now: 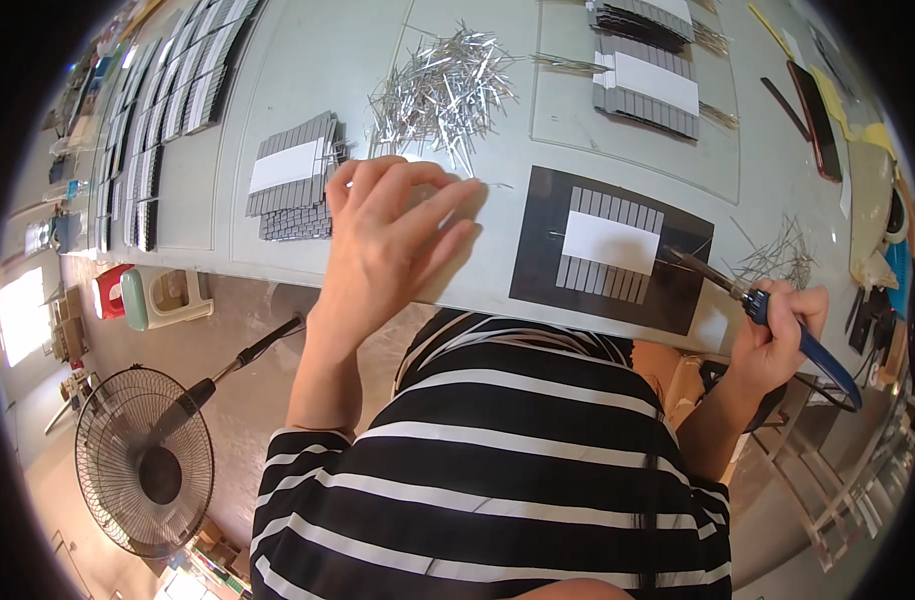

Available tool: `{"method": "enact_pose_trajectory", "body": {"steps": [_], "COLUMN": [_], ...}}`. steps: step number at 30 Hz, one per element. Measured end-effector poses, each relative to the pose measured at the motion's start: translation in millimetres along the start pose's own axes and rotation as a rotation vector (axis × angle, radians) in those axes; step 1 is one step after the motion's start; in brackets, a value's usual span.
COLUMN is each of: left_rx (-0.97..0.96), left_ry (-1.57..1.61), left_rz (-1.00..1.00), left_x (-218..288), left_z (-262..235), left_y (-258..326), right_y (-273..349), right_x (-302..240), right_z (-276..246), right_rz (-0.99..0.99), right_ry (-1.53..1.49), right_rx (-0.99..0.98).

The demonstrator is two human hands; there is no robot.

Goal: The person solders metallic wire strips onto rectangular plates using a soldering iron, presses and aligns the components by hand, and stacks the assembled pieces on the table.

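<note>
My left hand [393, 235] hovers flat over the table's near edge, fingers together and pointing right, just below a loose heap of thin metal pins [443, 90]; it holds nothing I can see. My right hand [778, 335] grips blue-handled pliers [768, 315] whose jaws point left at a row of grey strips taped under a white label [608, 243]. That row lies on a black mat [538, 270]. A thin pin sticks out of the row's left side.
Stacks of finished grey strip rows lie at the left [293, 175] and far right [648, 90], with more along the left edge [163, 110]. More pins [778, 260] lie by the pliers. A phone [818, 120] rests at right. A floor fan [143, 460] stands below left.
</note>
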State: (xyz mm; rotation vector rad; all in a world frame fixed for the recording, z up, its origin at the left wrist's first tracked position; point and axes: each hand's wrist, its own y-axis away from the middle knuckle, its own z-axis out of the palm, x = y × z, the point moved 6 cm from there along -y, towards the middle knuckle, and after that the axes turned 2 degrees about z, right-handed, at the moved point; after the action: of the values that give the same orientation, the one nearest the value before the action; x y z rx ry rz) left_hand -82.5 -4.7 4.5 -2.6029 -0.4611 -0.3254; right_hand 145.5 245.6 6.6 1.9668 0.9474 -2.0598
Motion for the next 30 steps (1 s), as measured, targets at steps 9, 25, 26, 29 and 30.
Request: {"method": "enact_pose_trajectory", "body": {"steps": [9, 25, 26, 29, 30], "left_rx": [-0.111, -0.21, -0.211, -0.21, -0.209], "left_ry": [-0.097, -0.015, -0.014, -0.001, 0.0], "left_rz": [0.11, 0.155, 0.159, 0.156, 0.154], "left_x": [19.9, 36.2, 36.5, 36.8, 36.8], "left_z": [12.1, 21.8, 22.1, 23.9, 23.9], "left_y": [0.8, 6.5, 6.1, 5.5, 5.5], "right_y": [4.6, 15.0, 15.6, 15.3, 15.8], "right_x": [-10.4, -14.6, -15.3, -17.0, -17.9], "right_z": [36.9, 72.6, 74.7, 81.3, 82.8], "right_rz": [0.119, 0.153, 0.139, 0.094, 0.095], "right_ry": [-0.188, -0.125, -0.132, -0.179, -0.177], "right_rx": [-0.087, -0.113, -0.136, -0.216, -0.218]}}
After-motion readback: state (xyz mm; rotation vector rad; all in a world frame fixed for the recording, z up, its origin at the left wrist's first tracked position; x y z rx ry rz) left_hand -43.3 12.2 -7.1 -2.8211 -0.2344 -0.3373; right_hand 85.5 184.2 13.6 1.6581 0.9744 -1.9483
